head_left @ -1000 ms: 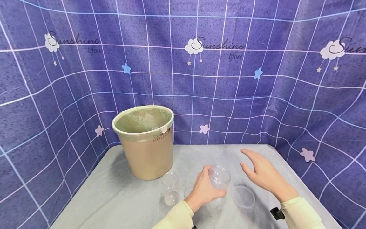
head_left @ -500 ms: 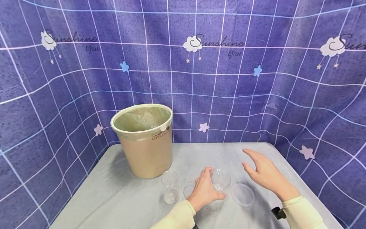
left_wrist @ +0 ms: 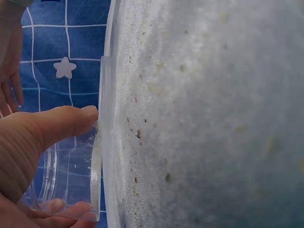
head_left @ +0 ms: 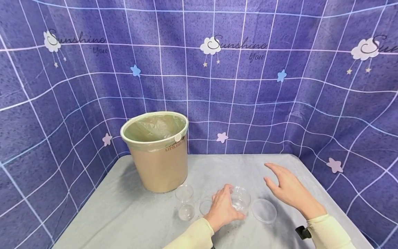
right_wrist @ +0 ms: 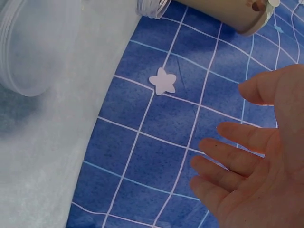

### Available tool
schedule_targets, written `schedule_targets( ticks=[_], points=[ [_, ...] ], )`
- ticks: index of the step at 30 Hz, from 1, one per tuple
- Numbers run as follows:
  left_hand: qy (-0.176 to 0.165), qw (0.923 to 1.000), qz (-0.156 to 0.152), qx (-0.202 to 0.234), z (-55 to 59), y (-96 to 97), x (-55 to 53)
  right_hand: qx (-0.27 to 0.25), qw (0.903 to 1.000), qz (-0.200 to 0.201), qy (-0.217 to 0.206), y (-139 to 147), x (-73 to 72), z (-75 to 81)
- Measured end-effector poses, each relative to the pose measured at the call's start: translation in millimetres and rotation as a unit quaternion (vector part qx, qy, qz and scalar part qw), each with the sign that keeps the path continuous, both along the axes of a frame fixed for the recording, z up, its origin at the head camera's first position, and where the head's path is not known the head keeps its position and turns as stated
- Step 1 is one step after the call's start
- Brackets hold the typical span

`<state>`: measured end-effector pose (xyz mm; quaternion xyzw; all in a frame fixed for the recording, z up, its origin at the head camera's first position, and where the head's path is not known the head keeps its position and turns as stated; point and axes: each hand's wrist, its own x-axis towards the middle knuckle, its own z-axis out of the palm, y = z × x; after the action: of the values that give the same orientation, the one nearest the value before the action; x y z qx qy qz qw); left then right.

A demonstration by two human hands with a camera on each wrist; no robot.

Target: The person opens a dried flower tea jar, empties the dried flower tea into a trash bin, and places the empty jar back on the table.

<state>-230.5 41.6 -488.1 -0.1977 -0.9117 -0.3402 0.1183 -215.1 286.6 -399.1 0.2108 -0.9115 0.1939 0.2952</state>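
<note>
My left hand [head_left: 223, 208] grips a clear round plastic tub [head_left: 240, 200] from its left side, thumb toward me and fingers round the far side. In the left wrist view the tub [left_wrist: 76, 166] stands with its base at or very near the tabletop; I cannot tell if it fully rests. To its right a flat translucent round lid [head_left: 264, 211] lies on the table. My right hand [head_left: 287, 188] hovers beyond the lid, fingers extended, thumb apart, holding nothing; its spread fingers also show in the right wrist view.
A clear jar [head_left: 185, 204] stands left of my left hand. Between them a small clear round lid [head_left: 206, 206] lies partly hidden. Behind the jar is a tan bin [head_left: 161, 169] with a green liner. A blue grid curtain [head_left: 248, 114] surrounds the grey table [head_left: 124, 214].
My left hand has lowered the tub slightly toward the tabletop, and the tub now looks more upright. The right hand has barely shifted. The head view has tilted a little.
</note>
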Motion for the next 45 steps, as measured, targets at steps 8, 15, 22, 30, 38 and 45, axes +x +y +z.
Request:
schedule_targets(
  ticks=[8,15,22,30,38,45],
  points=[
    [-0.003,1.0000,-0.003,-0.009,-4.8,0.1,2.4,-0.001,1.0000,-0.001,-0.002,1.1,-0.7,-3.6],
    [-0.005,0.9999,-0.007,-0.015,-4.9,0.9,5.8,-0.002,1.0000,0.005,0.000,1.3,-0.8,-6.1],
    [-0.006,0.9998,-0.006,-0.017,-4.9,1.3,6.8,0.000,1.0000,0.003,0.000,1.2,-0.9,-7.8],
    [-0.026,0.9993,-0.005,-0.027,-6.9,3.4,5.8,-0.004,1.0000,0.004,-0.005,0.6,0.0,-9.1],
    [-0.054,0.9983,-0.005,-0.019,-6.0,2.7,4.8,-0.003,1.0000,0.004,-0.003,-0.9,0.5,-6.2],
    [-0.073,0.9972,-0.017,0.003,-1.4,-0.4,10.5,-0.001,1.0000,0.009,-0.003,-1.8,0.4,-1.0]
  ],
)
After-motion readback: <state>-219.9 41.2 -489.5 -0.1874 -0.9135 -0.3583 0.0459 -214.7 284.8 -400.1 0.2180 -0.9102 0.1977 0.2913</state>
